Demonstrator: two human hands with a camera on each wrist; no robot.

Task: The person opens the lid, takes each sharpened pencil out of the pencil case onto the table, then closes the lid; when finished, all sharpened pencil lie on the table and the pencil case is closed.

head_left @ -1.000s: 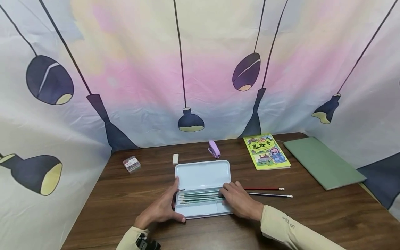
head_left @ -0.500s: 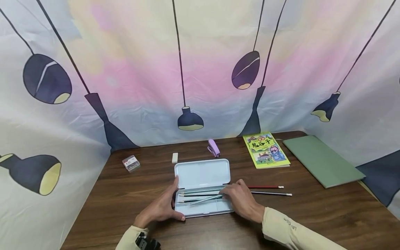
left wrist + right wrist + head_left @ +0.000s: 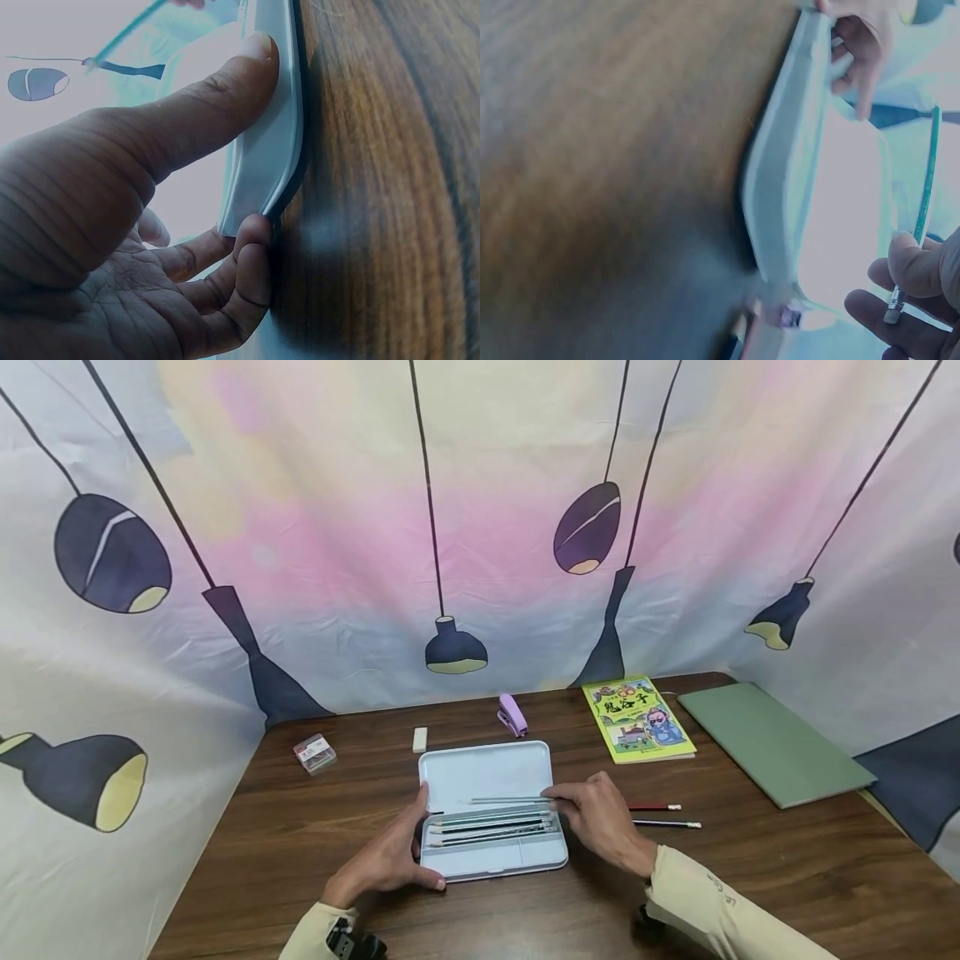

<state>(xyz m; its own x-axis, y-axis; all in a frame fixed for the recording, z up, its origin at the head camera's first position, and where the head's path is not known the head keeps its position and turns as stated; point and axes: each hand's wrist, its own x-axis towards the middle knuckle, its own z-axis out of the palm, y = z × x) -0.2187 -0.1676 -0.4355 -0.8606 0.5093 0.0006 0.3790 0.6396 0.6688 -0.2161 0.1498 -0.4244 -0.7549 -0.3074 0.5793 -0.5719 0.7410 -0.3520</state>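
I have the right hand (image 3: 600, 818) pinching a green pencil (image 3: 929, 180) near its eraser, above the opened pencil case (image 3: 480, 861) on the table (image 3: 285, 860), whose end the left hand (image 3: 390, 852) grips between thumb and curled fingers.

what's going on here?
A person's left hand grips one end of an open case while the right hand pinches a green pencil near its eraser, raised clear of the other pencils lying inside. A red pencil and a dark pencil lie outside, on the table.
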